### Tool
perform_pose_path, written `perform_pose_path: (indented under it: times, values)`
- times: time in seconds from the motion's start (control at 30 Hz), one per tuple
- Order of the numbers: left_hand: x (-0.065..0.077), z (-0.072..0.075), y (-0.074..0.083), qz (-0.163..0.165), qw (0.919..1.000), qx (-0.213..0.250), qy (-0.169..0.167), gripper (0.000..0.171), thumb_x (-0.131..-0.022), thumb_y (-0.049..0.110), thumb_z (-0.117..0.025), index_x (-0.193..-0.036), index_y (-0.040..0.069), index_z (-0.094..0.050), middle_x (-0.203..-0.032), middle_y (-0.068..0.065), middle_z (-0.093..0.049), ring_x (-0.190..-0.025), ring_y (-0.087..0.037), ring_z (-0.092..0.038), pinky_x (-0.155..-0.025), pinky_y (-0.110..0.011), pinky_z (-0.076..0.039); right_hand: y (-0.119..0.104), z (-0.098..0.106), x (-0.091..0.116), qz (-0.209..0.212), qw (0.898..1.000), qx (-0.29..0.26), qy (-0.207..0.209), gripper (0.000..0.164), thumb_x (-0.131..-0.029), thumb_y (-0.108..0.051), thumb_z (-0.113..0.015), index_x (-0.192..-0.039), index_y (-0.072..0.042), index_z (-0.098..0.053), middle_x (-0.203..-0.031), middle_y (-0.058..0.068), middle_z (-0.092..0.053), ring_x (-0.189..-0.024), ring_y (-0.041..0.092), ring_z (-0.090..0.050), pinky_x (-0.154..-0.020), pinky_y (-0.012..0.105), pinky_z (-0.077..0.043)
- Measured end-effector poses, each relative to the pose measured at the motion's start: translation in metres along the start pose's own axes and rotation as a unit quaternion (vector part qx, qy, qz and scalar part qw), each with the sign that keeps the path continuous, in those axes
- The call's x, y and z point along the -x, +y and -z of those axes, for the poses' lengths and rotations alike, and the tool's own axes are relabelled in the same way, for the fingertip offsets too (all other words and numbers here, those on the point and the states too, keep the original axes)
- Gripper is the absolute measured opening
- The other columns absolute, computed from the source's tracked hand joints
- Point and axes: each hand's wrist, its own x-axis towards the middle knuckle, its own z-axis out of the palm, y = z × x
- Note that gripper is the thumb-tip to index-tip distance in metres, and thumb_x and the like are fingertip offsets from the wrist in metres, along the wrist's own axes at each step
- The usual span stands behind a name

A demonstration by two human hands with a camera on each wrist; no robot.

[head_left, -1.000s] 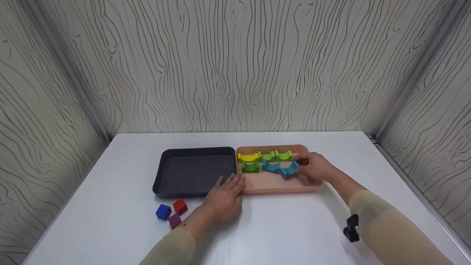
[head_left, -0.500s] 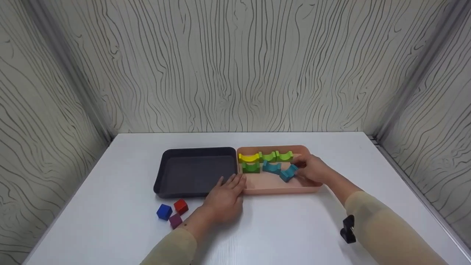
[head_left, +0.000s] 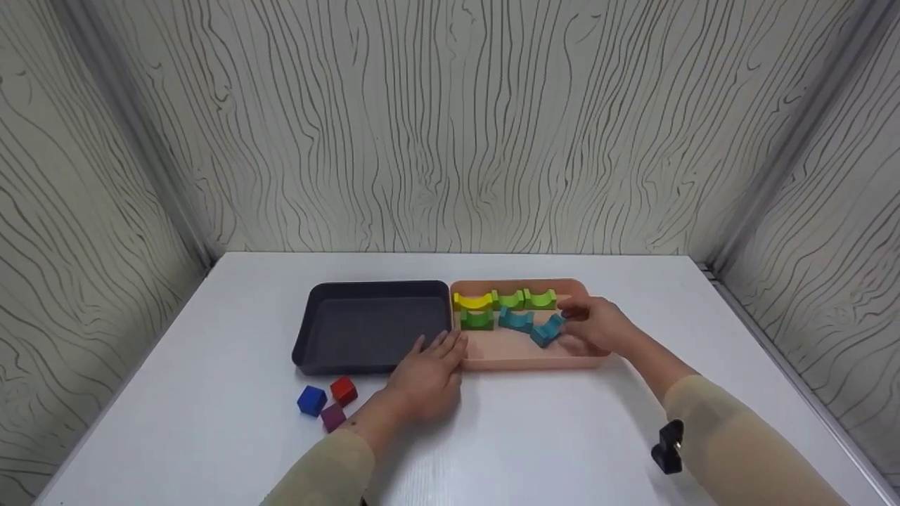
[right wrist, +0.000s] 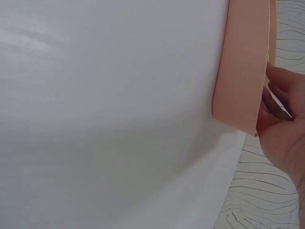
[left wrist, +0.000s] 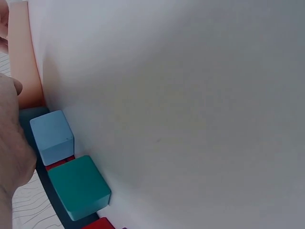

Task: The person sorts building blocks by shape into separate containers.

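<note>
My left hand (head_left: pixel 427 379) lies with straight fingers over the front rims where the dark tray (head_left: pixel 302 337) meets the pink tray (head_left: pixel 534 364). My right hand (head_left: pixel 598 325) reaches over the pink tray's right end, its thumb and fingers pinching the near end of a slanted teal arch block (head_left: pixel 547 330). Left of that sits another teal arch block (head_left: pixel 517 320), then a green arch block (head_left: pixel 477 320). Behind them stand a yellow arch block (head_left: pixel 472 302) and two lime arch blocks (head_left: pixel 508 300). In the right wrist view the pink tray's wall hides the held block.
Before the dark tray lie a blue cube (head_left: pixel 312 400), a red cube (head_left: pixel 344 391) and a purple cube (head_left: pixel 333 417). The left wrist view also shows a light blue cube (left wrist: pixel 52 136) and a teal cube (left wrist: pixel 78 186). Patterned walls (head_left: pixel 450 126) enclose the white table.
The right hand has lowered the teal arch block slightly and turned it to a steeper slant, a little to the left. The left hand has stayed in place.
</note>
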Motion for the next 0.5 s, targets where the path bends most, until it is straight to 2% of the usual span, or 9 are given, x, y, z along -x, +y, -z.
perform_pose_path:
  times: [0.23,0.5]
  values:
    - [0.002,0.001,0.000,-0.003,0.9999,0.012,-0.002,0.061,-0.113,0.033,-0.037,-0.169,0.013,-0.028,-0.175,-0.004,-0.026,-0.161,-0.025,-0.024,-0.130,-0.054,-0.016,-0.004,-0.002,0.011,-0.014,0.999,-0.021,0.024,0.051,-0.104,-0.017,-0.070,-0.151,-0.005,-0.056,-0.141,0.017,-0.063,-0.130,0.033,-0.059,-0.113,0.048,-0.049]
    - [0.003,0.003,0.000,-0.011,0.9996,0.025,0.007,0.061,-0.111,0.031,-0.037,-0.168,0.011,-0.030,-0.174,-0.005,-0.028,-0.161,-0.028,-0.023,-0.130,-0.052,-0.017,-0.005,-0.005,0.021,0.017,0.998,-0.041,0.053,0.051,-0.103,-0.018,-0.072,-0.149,-0.001,-0.057,-0.142,0.019,-0.062,-0.132,0.035,-0.059,-0.114,0.050,-0.047]
